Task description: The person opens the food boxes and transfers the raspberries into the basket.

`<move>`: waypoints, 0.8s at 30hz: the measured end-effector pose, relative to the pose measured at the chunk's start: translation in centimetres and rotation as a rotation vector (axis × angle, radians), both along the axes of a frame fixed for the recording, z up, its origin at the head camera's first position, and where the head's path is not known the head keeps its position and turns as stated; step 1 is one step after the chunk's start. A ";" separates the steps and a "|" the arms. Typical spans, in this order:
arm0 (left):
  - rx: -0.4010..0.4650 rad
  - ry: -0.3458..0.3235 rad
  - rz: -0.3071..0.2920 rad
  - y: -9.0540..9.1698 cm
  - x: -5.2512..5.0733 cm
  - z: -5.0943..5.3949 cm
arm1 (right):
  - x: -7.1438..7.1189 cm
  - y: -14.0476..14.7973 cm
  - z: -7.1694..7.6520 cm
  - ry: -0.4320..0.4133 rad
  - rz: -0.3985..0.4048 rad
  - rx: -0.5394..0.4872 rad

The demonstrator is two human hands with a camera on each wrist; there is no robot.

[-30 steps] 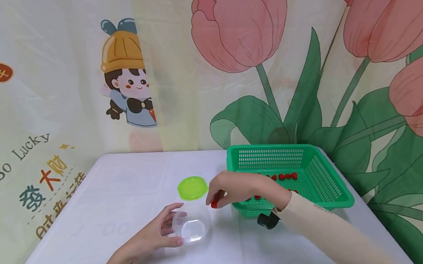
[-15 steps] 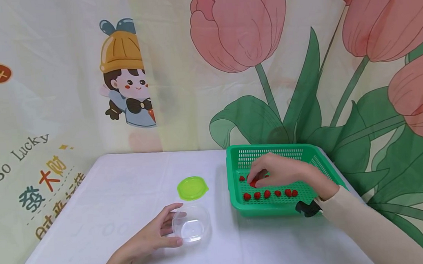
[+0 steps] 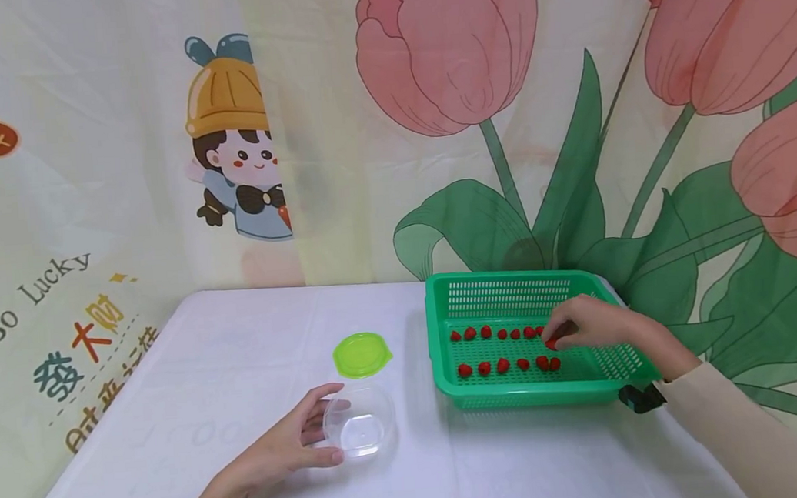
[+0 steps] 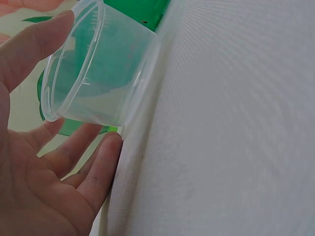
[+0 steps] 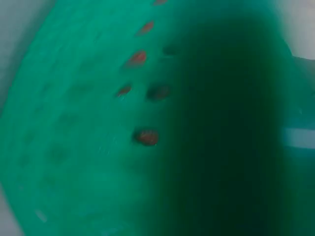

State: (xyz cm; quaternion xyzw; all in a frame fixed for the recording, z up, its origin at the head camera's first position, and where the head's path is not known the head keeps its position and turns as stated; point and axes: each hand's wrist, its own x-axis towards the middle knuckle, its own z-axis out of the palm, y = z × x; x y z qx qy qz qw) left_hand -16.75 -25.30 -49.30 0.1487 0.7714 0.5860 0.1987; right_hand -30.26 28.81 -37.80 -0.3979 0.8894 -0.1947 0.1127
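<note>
My left hand (image 3: 290, 445) holds a clear plastic cup (image 3: 361, 429) upright on the table, thumb and fingers on either side. In the left wrist view the thumb lies against the rim of the cup (image 4: 106, 64) and no contents show through its wall. Over the right part of a green basket (image 3: 520, 396), my right hand (image 3: 592, 320) pinches a small red berry (image 3: 551, 343). Two rows of such berries (image 3: 503, 366) lie on the basket floor. The blurred right wrist view shows several berries (image 5: 147, 137), but not the hand.
A bright green lid (image 3: 362, 355) lies on the white table (image 3: 266, 335) behind the cup. Behind the table hangs a printed cloth (image 3: 335, 130) with tulips and a cartoon figure. A dark wrist camera (image 3: 641, 398) sits by the basket's front right corner.
My right hand has moved from beside the cup into the basket, then further right along the back row, a red berry in its fingers throughout. My left hand and the cup stayed put.
</note>
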 end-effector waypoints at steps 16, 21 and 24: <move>0.005 0.009 -0.007 0.0 -0.2 -0.2 | -0.8 2.9 -3.5 0.001 -0.041 0.079; 0.017 0.007 -0.012 -0.1 -0.2 -0.3 | -1.3 3.2 -4.8 -0.013 -0.048 0.083; 0.020 0.008 -0.013 -0.1 -0.2 -0.3 | -1.4 3.2 -5.2 -0.016 -0.058 0.101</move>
